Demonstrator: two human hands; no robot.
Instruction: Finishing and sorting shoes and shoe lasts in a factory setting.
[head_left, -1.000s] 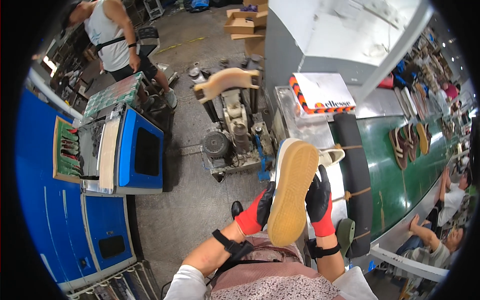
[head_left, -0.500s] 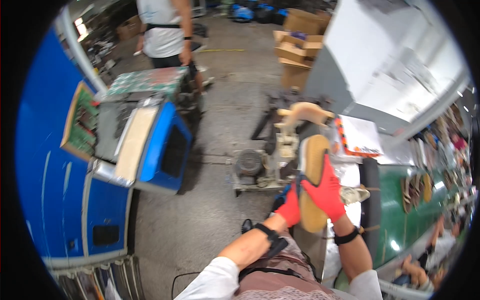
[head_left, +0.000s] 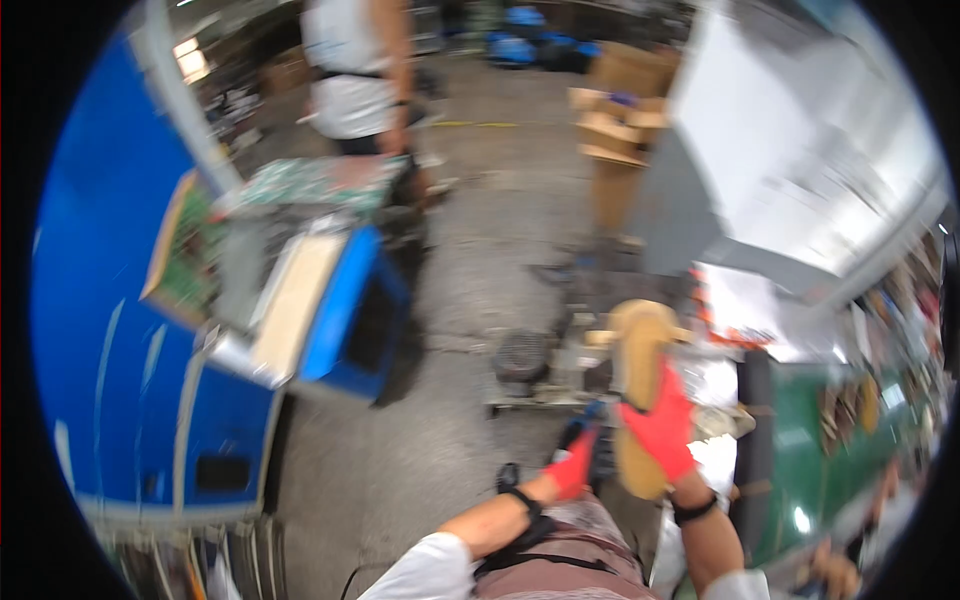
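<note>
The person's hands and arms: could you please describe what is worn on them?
The left hand and right hand wear red gloves with black areas. Black wristbands and white sleeves are also worn; the sleeves stop short of the wristbands.

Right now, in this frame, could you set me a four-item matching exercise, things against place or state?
Things:
1. Shoe outsole
2. Right hand
3. Brown shoes
4. Cardboard boxes

Places or states:
A. On the green worktop
B. Tan, facing the camera
C. Near the upper edge, right of centre
D. Gloved in red, against the outsole

Pairs: 1-B, 2-D, 3-A, 4-C
</note>
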